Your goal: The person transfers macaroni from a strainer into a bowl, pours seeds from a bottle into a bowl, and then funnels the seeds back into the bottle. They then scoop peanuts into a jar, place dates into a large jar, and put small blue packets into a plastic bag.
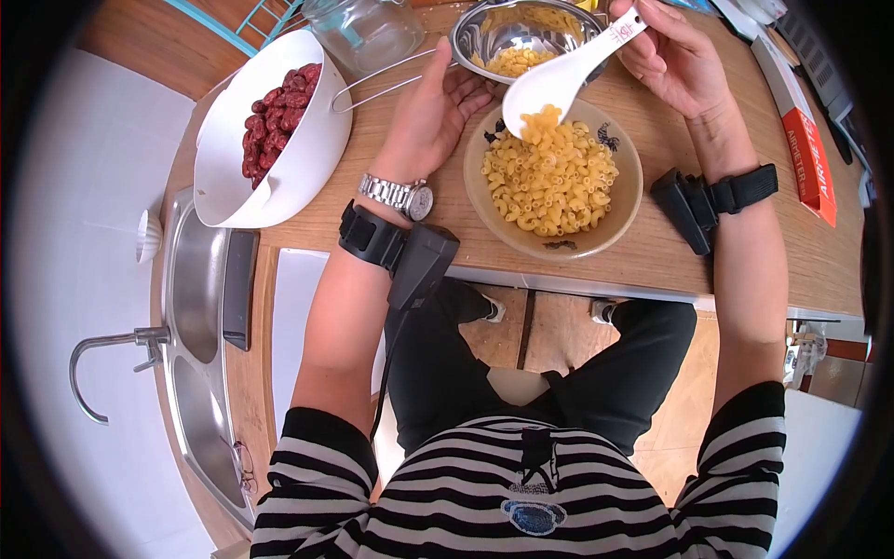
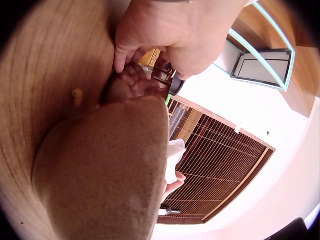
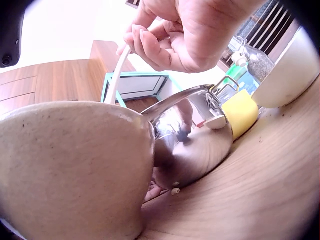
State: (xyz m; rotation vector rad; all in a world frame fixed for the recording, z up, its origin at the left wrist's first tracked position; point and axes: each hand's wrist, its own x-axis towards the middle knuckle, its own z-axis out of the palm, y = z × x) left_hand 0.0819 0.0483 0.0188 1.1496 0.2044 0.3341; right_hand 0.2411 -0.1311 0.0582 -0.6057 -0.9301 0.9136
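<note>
My right hand (image 1: 675, 58) pinches the handle of a white soup spoon (image 1: 549, 86), which tilts over a speckled beige bowl (image 1: 631, 182). Yellow elbow macaroni (image 1: 549, 182) heaps inside that bowl, and a few pieces lie at the spoon's lower edge. Beside the bowl, my left hand (image 1: 438, 126) rests low against a shiny steel bowl (image 1: 484, 33), thumb extended and fingertips beneath its side. More macaroni (image 1: 517, 61) lies in the steel bowl. A wire handle (image 1: 377, 73) passes behind the left thumb. In the right wrist view, fingers curl around the spoon handle (image 3: 119, 72).
A white basin (image 1: 321, 154) of dark red dates (image 1: 279, 116) stands to the left, near a clear glass jar (image 1: 368, 37). The double sink (image 1: 197, 279) and faucet (image 1: 121, 347) are further left. An orange-and-white box (image 1: 805, 154) lies right. Loose macaroni (image 2: 76, 96) lies on the wooden counter.
</note>
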